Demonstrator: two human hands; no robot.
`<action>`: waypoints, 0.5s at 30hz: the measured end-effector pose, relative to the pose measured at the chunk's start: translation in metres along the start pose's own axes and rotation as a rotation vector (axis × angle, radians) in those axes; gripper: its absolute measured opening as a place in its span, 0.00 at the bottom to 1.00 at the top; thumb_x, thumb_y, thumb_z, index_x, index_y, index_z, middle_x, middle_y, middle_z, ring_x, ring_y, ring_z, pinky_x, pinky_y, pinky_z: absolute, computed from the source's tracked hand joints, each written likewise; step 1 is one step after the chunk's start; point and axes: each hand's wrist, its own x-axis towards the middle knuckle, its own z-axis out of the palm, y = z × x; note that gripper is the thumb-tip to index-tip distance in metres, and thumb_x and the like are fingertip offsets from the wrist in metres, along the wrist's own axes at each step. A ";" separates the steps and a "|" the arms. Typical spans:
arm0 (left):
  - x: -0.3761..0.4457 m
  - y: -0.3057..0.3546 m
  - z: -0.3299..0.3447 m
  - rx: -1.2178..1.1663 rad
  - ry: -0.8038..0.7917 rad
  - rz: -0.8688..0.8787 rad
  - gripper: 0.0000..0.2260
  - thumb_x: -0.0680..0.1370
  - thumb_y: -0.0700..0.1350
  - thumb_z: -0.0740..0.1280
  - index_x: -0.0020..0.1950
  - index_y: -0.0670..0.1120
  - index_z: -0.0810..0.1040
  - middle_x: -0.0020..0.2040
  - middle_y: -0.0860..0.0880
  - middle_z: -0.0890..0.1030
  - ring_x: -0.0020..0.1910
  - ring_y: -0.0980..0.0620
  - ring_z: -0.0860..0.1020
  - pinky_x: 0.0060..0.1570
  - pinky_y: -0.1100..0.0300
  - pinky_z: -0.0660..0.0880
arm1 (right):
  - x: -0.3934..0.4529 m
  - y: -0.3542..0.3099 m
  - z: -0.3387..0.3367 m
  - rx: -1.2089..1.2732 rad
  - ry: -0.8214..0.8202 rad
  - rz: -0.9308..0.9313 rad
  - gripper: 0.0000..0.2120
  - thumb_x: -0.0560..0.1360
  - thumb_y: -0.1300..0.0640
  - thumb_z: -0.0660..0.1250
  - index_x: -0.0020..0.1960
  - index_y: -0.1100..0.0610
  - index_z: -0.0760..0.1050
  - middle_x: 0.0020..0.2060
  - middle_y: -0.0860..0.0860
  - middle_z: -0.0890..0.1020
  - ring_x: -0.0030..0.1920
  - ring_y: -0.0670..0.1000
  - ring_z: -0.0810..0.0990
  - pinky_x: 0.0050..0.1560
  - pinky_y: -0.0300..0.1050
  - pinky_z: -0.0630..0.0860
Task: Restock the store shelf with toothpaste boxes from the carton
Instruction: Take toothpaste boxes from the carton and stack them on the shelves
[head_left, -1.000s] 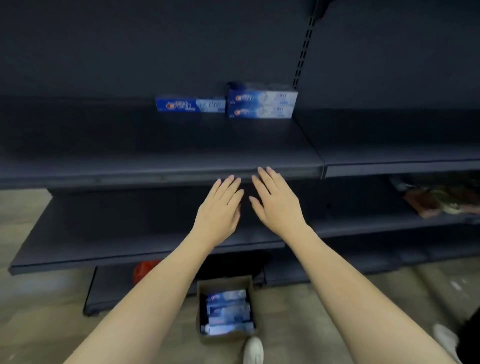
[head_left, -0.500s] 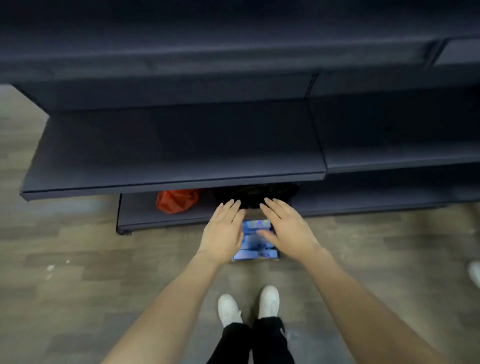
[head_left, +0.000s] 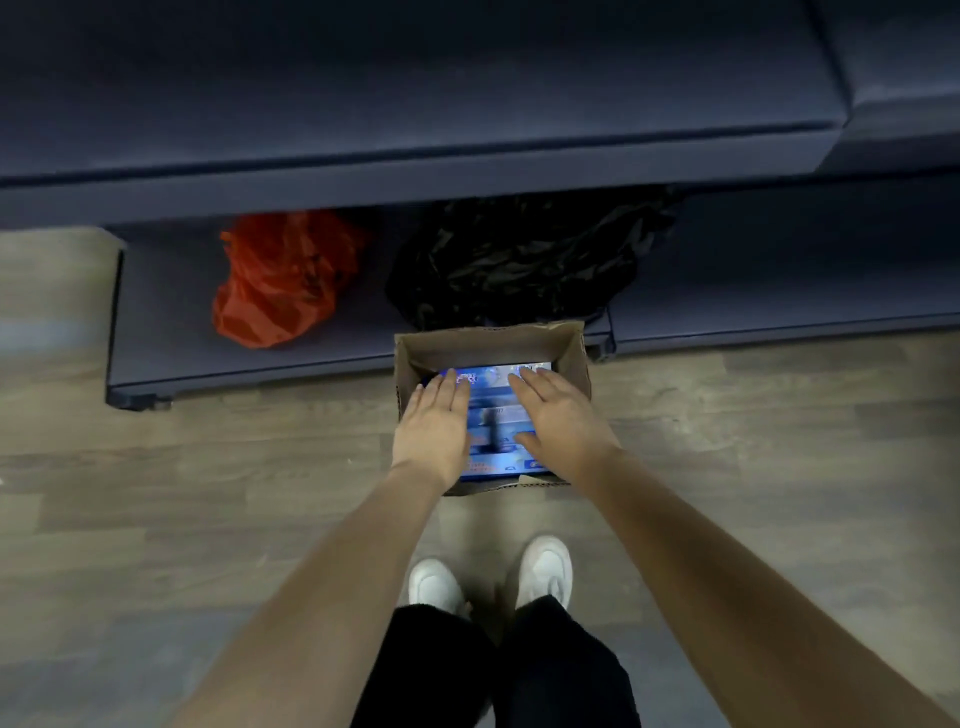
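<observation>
A small brown cardboard carton (head_left: 488, 345) stands open on the wooden floor in front of the lowest shelf. Blue toothpaste boxes (head_left: 493, 415) lie flat inside it. Both my hands reach down into the carton. My left hand (head_left: 434, 426) is over the left side of the boxes with its fingers straight. My right hand (head_left: 558, 415) is over the right side, fingers straight and pointing away from me. Whether either hand touches the boxes I cannot tell. The dark shelf board (head_left: 415, 192) runs across the top of the view.
On the lowest shelf behind the carton lie an orange plastic bag (head_left: 280, 280) and a black plastic bag (head_left: 519, 260). My white shoes (head_left: 491, 577) stand just short of the carton. Wooden floor stretches to both sides.
My view has tilted down from the upper shelf with its boxes to the floor. Both hands came down from shelf height into the carton.
</observation>
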 end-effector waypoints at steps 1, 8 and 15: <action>0.010 -0.002 0.012 -0.005 -0.025 -0.020 0.32 0.81 0.47 0.59 0.78 0.41 0.44 0.78 0.45 0.47 0.77 0.47 0.48 0.75 0.55 0.44 | 0.010 0.005 0.011 -0.009 -0.026 0.004 0.35 0.79 0.52 0.61 0.78 0.57 0.45 0.77 0.52 0.50 0.77 0.52 0.49 0.75 0.42 0.46; 0.084 -0.014 0.077 0.016 -0.148 -0.025 0.34 0.79 0.50 0.62 0.77 0.40 0.48 0.77 0.42 0.55 0.75 0.45 0.55 0.74 0.55 0.52 | 0.081 0.034 0.079 -0.122 -0.127 0.000 0.39 0.76 0.60 0.67 0.78 0.58 0.46 0.76 0.56 0.52 0.75 0.56 0.54 0.75 0.46 0.55; 0.129 -0.015 0.117 0.033 -0.280 0.028 0.15 0.79 0.39 0.61 0.66 0.43 0.70 0.65 0.42 0.73 0.64 0.43 0.72 0.60 0.52 0.70 | 0.116 0.043 0.131 -0.310 -0.408 -0.002 0.23 0.77 0.59 0.65 0.71 0.56 0.64 0.67 0.55 0.69 0.67 0.56 0.68 0.62 0.52 0.71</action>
